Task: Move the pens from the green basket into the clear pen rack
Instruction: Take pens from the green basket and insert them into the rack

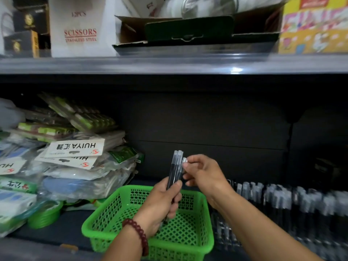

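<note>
Both hands on a small bundle of pens (175,166) above the green basket (190,246).

The left hand (162,202), a beaded bracelet (138,232) at its wrist, has its fingers curled round the lower half of the black pens and holds them upright, caps up, over the basket's middle. The right hand (204,173) pinches the clear cap of the rightmost pen between thumb and fingertips, just beside the other caps. The clear pen rack (282,202), with rows of pens in it, stands on the shelf to the right of the basket.
</note>
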